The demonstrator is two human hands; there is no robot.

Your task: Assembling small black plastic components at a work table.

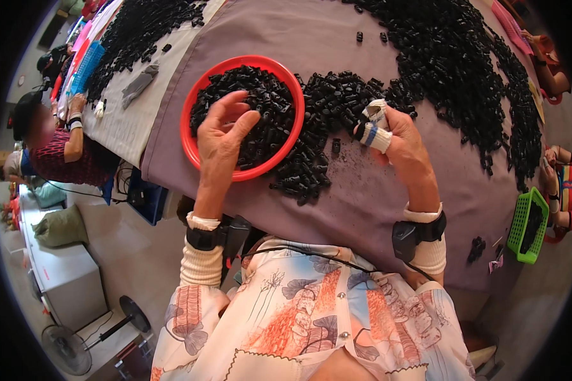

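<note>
My left hand (225, 130) hovers over a round red basin (190, 136) full of small black plastic parts (276, 105). Its thumb and fingers are apart, and nothing shows between them. Over the table, to the right of the basin, my right hand (403, 143) is closed, with white cloth wraps (378, 136) round its fingers. Something dark shows at those fingertips, too small to make out. Between the basin and that hand lies a loose heap of the same black parts (340, 95). One single part (336, 147) lies just left of the right hand.
A large pile of black parts (451, 70) spreads over the mauve tablecloth (362, 216) at the far right. A green basket (529, 225) stands at the right edge. Co-workers sit on both sides; one person's hand (76, 103) rests at the left table, near a blue basket (88, 66).
</note>
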